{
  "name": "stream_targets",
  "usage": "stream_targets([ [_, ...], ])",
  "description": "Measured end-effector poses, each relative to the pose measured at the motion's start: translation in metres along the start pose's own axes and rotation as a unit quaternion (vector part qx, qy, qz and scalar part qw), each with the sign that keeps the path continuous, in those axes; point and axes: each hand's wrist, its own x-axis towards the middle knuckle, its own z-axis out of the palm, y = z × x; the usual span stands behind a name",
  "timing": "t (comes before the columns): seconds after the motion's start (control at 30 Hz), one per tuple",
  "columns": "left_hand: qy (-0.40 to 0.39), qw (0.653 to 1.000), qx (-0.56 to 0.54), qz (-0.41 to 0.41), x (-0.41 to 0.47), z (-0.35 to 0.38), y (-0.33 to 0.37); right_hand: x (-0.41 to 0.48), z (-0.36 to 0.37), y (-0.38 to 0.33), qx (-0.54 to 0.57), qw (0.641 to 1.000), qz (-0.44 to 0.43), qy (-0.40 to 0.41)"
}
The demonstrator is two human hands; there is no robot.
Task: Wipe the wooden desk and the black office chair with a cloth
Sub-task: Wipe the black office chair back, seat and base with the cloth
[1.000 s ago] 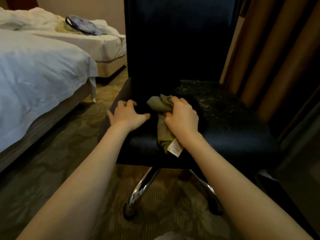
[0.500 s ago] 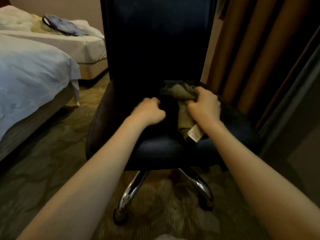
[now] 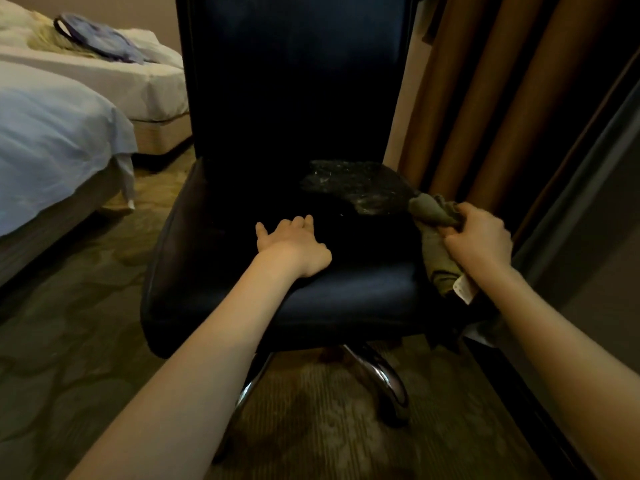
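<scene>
My right hand (image 3: 479, 239) grips the bunched cloth (image 3: 429, 209) at the right edge of the chair (image 3: 346, 299) seat, just beside a scuffed grey patch (image 3: 356, 185). My left hand (image 3: 294, 249) rests flat on the seat's middle, fingers relaxed, holding nothing.

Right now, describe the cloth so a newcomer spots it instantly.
Find the black office chair mid-view. At its right edge the right hand grips a bunched cloth. Unlike the dark seat and brown curtains nearby, it is olive green with a white tag.
</scene>
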Motion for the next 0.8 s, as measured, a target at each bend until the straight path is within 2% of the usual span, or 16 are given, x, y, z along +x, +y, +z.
stream_targets([
  [0.13, 0.003, 1.0, -0.012, -0.001, -0.001, 0.0, 0.002, -0.004, -0.005, -0.031, 0.077, 0.996, -0.028, 0.04],
  [0.27, 0.015, 1.0, -0.018, -0.009, -0.003, 0.003, 0.002, -0.031, 0.019, -0.069, 0.1, 0.987, -0.121, -0.026],
  [0.37, 0.016, 1.0, -0.008, -0.007, -0.002, 0.004, 0.001, -0.027, 0.02, -0.045, 0.095, 0.993, -0.071, -0.007],
  [0.53, -0.006, 1.0, -0.012, -0.018, -0.002, 0.001, 0.004, -0.007, -0.005, 0.027, -0.025, 0.999, 0.021, 0.019],
  [0.63, -0.006, 1.0, -0.026, -0.016, -0.002, -0.001, 0.002, -0.001, -0.024, 0.056, -0.074, 0.996, 0.045, 0.014],
  [0.7, -0.011, 0.999, -0.036, -0.023, -0.001, -0.005, 0.004, 0.002, -0.032, 0.057, -0.054, 0.997, 0.043, 0.031],
  [0.8, -0.008, 0.998, -0.044, -0.032, 0.001, -0.007, 0.008, 0.0, -0.031, 0.02, 0.052, 0.997, 0.021, 0.054],
])
